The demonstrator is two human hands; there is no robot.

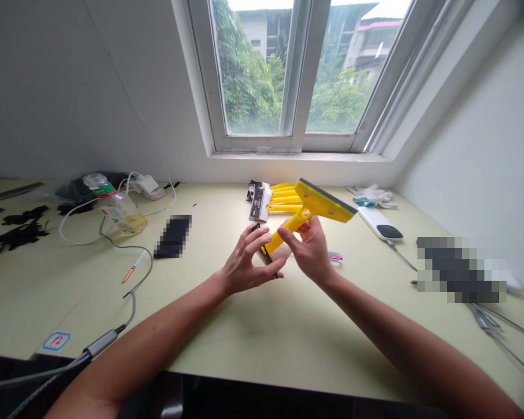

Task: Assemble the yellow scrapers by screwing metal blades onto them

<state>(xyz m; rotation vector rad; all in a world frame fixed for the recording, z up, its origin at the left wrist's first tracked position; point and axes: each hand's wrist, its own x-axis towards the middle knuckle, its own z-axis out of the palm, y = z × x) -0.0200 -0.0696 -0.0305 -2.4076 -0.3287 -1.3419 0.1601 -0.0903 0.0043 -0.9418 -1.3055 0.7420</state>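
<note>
A yellow scraper (pixel 325 201) with a dark strip along its wide head is raised above the table, tilted, head up and to the right. Its handle is gripped between the thumb and fingers of my right hand (pixel 312 250). At the handle's lower end, my left hand (pixel 248 262) has its fingers curled round a dark packaging card (pixel 268 256), seen nearly edge-on. How the card joins the handle is hidden by my fingers. Behind my hands lie several more yellow scrapers (pixel 286 198) with black cards (pixel 259 201) at their handle ends.
The pale table (pixel 227 326) runs below a window. On the left are a plastic bottle (pixel 124 215) on its side, cables, a charger (pixel 147 185) and a blurred-out dark object (pixel 173 235). White gloves (pixel 378 196), a white device (pixel 379 224) and another blurred-out object (pixel 456 267) lie right.
</note>
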